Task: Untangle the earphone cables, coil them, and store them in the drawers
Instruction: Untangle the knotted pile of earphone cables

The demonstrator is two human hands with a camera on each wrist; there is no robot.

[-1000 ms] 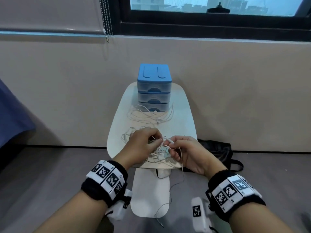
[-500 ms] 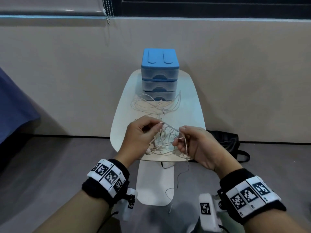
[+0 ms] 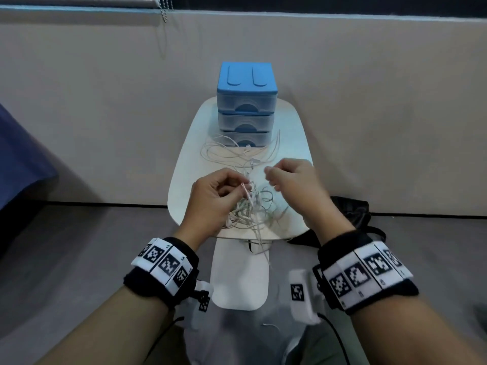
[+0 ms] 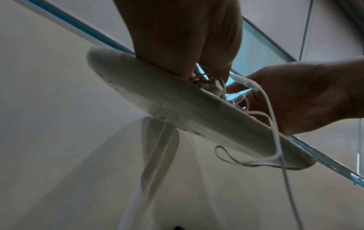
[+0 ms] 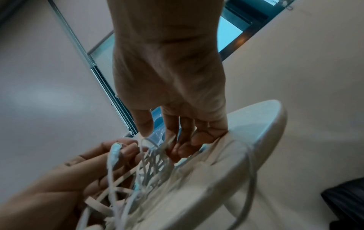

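Note:
A tangle of white earphone cables (image 3: 253,209) lies on the near half of the small white table (image 3: 295,127). My left hand (image 3: 243,187) pinches strands at the top of the tangle, with a white inline piece (image 5: 115,149) by its fingertips. My right hand (image 3: 270,175) hovers just right of it, fingers curled, and strands run up into them (image 5: 169,141). One cable (image 4: 275,124) hangs over the table's front edge. A second loose earphone cable (image 3: 232,151) lies in front of the blue three-drawer box (image 3: 247,101), whose drawers are all closed.
The drawer box stands at the table's far end against the beige wall. A black bag (image 3: 350,209) lies on the floor right of the table. A dark blue object (image 3: 21,159) is at the far left. The table's white base (image 3: 239,277) is between my wrists.
My right hand has moved up and to the right, away from my left hand, so the hands are now apart. My left hand stays on the tangle.

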